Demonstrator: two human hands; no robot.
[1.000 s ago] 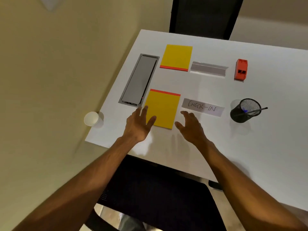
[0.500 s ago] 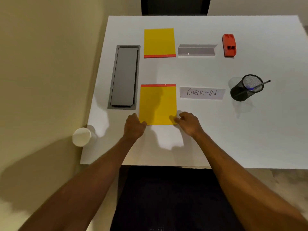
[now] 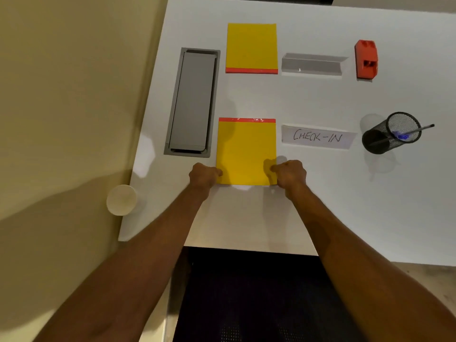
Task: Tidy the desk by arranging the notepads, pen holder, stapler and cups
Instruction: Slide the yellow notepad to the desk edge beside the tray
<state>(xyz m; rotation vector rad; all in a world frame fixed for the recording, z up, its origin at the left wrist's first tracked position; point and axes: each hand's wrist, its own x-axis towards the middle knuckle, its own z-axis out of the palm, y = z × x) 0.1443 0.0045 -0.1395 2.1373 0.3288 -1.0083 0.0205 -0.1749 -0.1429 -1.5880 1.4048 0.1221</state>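
Gripping the near yellow notepad [image 3: 246,151] by its two near corners on the white tabletop [image 3: 320,193].
Left hand [image 3: 203,175] and right hand [image 3: 290,174] pinch it; best slid flat, edges square with the CHECK-IN sign [image 3: 318,137].

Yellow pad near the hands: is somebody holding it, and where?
Yes. The left hand grips the near pad at its bottom left corner, and the right hand grips its bottom right corner.
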